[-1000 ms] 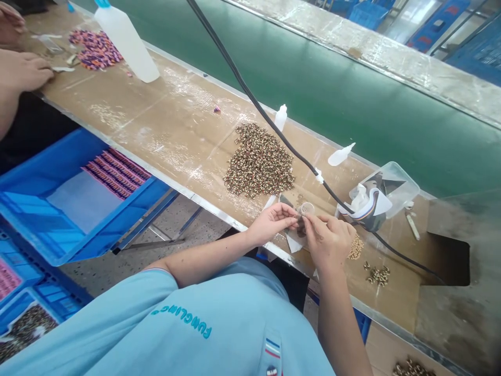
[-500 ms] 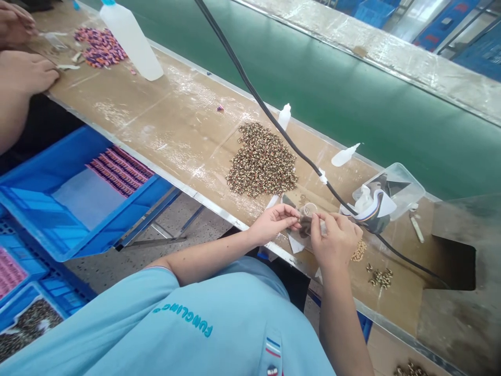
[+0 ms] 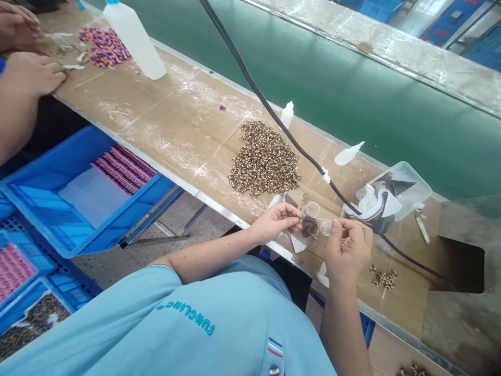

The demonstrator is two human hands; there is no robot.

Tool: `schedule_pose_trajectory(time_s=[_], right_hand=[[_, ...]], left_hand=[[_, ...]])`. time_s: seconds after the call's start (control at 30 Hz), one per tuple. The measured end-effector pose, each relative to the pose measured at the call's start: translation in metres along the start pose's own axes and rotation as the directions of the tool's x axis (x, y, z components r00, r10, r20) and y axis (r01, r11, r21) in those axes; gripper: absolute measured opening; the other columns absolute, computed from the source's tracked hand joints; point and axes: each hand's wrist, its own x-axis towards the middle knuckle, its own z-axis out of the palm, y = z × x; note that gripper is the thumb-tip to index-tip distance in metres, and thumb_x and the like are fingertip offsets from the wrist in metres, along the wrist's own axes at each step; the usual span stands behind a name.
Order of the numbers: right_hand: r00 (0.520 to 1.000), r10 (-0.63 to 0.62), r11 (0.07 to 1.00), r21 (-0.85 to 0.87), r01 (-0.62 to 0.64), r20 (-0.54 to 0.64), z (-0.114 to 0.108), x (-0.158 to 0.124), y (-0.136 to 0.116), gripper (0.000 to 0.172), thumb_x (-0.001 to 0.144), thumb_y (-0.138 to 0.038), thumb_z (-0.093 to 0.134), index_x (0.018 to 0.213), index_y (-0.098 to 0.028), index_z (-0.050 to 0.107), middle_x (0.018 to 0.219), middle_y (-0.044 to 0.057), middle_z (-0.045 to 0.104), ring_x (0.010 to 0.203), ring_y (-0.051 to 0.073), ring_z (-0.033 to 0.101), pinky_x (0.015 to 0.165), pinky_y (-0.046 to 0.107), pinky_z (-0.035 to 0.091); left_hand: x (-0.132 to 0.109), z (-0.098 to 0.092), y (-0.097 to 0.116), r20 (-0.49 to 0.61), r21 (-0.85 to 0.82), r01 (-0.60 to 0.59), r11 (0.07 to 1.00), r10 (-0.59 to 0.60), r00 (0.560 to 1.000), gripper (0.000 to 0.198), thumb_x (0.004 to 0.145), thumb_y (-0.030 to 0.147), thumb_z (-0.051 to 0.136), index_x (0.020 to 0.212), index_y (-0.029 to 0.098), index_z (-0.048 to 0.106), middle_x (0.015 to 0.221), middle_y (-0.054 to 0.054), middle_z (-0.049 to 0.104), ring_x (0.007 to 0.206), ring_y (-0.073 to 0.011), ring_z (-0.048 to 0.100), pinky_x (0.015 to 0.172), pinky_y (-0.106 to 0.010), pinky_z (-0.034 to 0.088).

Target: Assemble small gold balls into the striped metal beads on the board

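Observation:
My left hand pinches a tiny piece at its fingertips, just above the bench's near edge. My right hand is closed in a pinch on a thin clear strand or small item I cannot make out, a hand's width to the right of the left. Between them lie a small clear cup and a dark scrap. A big heap of small brown-gold beads sits beyond my left hand. A smaller cluster of beads lies right of my right hand.
A black cable crosses the brown bench. A clear tub, small dropper bottles and a large white bottle stand there. Another person's hands work at far left by pink-purple pieces. Blue crates sit below; a green belt runs behind.
My hands, together a second ago, have drawn apart: the right hand moved right and slightly down, the left stayed nearly in place.

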Motion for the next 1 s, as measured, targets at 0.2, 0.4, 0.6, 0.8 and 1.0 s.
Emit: schedule_pose_trajectory(time_s=[0.2, 0.4, 0.6, 0.8, 1.0], right_hand=[[0.998, 0.024, 0.995, 0.094, -0.029, 0.062, -0.007, -0.005, -0.014, 0.018, 0.09, -0.029, 0.049, 0.08, -0.018, 0.058, 0.076, 0.003, 0.059, 0.07, 0.013, 0.05, 0.067, 0.027, 0.04], [0.998, 0.018, 0.993, 0.112, -0.025, 0.066, -0.004, -0.005, -0.013, 0.017, 0.089, -0.029, 0.051, 0.079, -0.018, 0.059, 0.076, 0.003, 0.059, 0.068, 0.013, 0.049, 0.066, 0.027, 0.04], [0.996, -0.023, 0.991, 0.136, 0.012, 0.084, -0.002, -0.007, -0.01, 0.012, 0.088, -0.025, 0.054, 0.08, -0.018, 0.058, 0.077, 0.002, 0.059, 0.068, 0.012, 0.049, 0.067, 0.027, 0.04], [0.993, -0.078, 0.992, 0.107, 0.068, 0.087, -0.002, -0.008, -0.009, 0.011, 0.087, -0.025, 0.054, 0.081, -0.018, 0.06, 0.078, 0.003, 0.06, 0.069, 0.013, 0.053, 0.068, 0.028, 0.04], [0.983, -0.16, 0.987, 0.037, 0.157, 0.089, -0.003, -0.009, -0.009, 0.008, 0.087, -0.024, 0.056, 0.084, -0.02, 0.062, 0.082, 0.003, 0.062, 0.075, 0.015, 0.057, 0.074, 0.03, 0.04]], left_hand=[[0.0, 0.0, -0.001, 0.014, 0.025, -0.008, 1.0, 0.007, 1.0, 0.038, 0.064, 0.038, 0.078, 0.079, 0.012, 0.056, 0.07, 0.0, 0.063, 0.064, -0.0085, 0.062, 0.064, -0.022, 0.048], [-0.001, -0.001, 0.0, 0.027, 0.058, -0.01, 0.998, 0.009, 1.0, 0.037, 0.065, 0.039, 0.077, 0.08, 0.012, 0.056, 0.071, -0.001, 0.063, 0.065, -0.0087, 0.062, 0.066, -0.023, 0.049], [-0.002, -0.001, -0.002, 0.029, 0.067, -0.009, 0.998, 0.007, 1.0, 0.037, 0.066, 0.039, 0.077, 0.08, 0.012, 0.056, 0.07, -0.001, 0.063, 0.066, -0.009, 0.062, 0.067, -0.023, 0.049], [-0.002, -0.001, -0.001, 0.033, 0.079, -0.008, 0.997, 0.005, 0.999, 0.036, 0.066, 0.039, 0.076, 0.079, 0.012, 0.056, 0.069, -0.001, 0.064, 0.064, -0.0084, 0.061, 0.067, -0.023, 0.049], [-0.003, 0.0, -0.001, 0.03, 0.085, -0.018, 0.996, 0.016, 0.999, 0.036, 0.066, 0.038, 0.077, 0.08, 0.012, 0.056, 0.071, 0.0, 0.063, 0.067, -0.0089, 0.062, 0.068, -0.022, 0.049]])
